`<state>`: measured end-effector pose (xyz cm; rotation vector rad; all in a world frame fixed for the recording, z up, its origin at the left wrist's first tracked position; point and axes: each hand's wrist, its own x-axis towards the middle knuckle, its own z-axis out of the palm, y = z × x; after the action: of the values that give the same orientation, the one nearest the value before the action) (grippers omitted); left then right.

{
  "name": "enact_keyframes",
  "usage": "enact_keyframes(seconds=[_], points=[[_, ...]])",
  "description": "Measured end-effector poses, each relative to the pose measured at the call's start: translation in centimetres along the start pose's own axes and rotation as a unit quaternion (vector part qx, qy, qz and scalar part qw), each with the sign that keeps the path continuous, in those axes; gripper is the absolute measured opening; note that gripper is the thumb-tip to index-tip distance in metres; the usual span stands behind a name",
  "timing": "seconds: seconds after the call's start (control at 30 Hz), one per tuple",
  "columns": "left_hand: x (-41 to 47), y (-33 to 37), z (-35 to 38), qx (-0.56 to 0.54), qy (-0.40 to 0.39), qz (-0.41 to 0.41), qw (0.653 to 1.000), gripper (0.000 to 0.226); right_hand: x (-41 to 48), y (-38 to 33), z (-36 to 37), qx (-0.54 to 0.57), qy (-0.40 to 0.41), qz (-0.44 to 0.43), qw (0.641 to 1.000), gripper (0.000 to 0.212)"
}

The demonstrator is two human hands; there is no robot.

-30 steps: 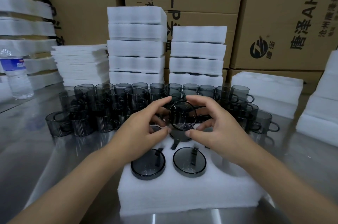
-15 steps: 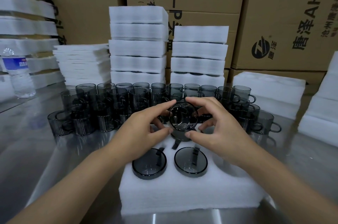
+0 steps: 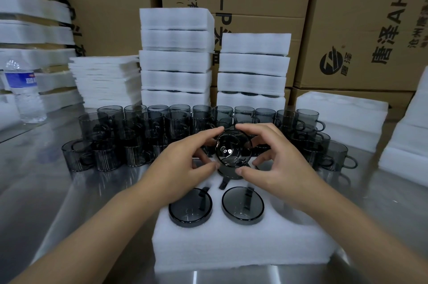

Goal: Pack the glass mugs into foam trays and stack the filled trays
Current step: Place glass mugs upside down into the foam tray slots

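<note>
A white foam tray (image 3: 243,244) lies on the steel table in front of me. Two smoky grey glass mugs (image 3: 190,208) (image 3: 242,205) sit upside down in its near pockets, bases up. I hold a third glass mug (image 3: 233,148) above the tray's far row, its round base turned toward me. My left hand (image 3: 183,161) pinches its left edge and my right hand (image 3: 275,158) pinches its right edge, thumbs below and forefingers on top. Another dark mug shows partly under the held one. Several loose mugs (image 3: 129,137) stand behind the tray.
Two stacks of filled foam trays (image 3: 176,61) (image 3: 253,68) rise behind the mugs, with thin foam sheets (image 3: 104,79) to their left. Empty foam trays (image 3: 340,114) lie at the right, a water bottle (image 3: 23,91) at far left. Cardboard boxes (image 3: 361,17) form the back wall.
Both hands stay on the held mug; it has hardly moved, its base only turned slightly toward me.
</note>
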<state>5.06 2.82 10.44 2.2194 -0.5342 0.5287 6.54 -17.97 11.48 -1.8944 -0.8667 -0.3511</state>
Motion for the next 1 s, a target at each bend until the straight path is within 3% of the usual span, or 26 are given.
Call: enact_keyframes(seconds=[0.4,0.77,1.0], points=[[-0.14,0.45,-0.15,0.023,0.014,0.026,0.999,0.071,-0.02,-0.04,-0.13,-0.009,-0.003,0.014,1.000,0.069],[-0.12,0.37,-0.18,0.045,0.011,0.068,0.997,0.057,-0.04,-0.55,-0.06,-0.026,0.004,0.026,0.999,0.069],[-0.31,0.19,-0.20,0.083,0.003,0.080,0.993,0.065,-0.26,-0.74,-0.02,0.017,0.004,0.011,1.000,0.071]])
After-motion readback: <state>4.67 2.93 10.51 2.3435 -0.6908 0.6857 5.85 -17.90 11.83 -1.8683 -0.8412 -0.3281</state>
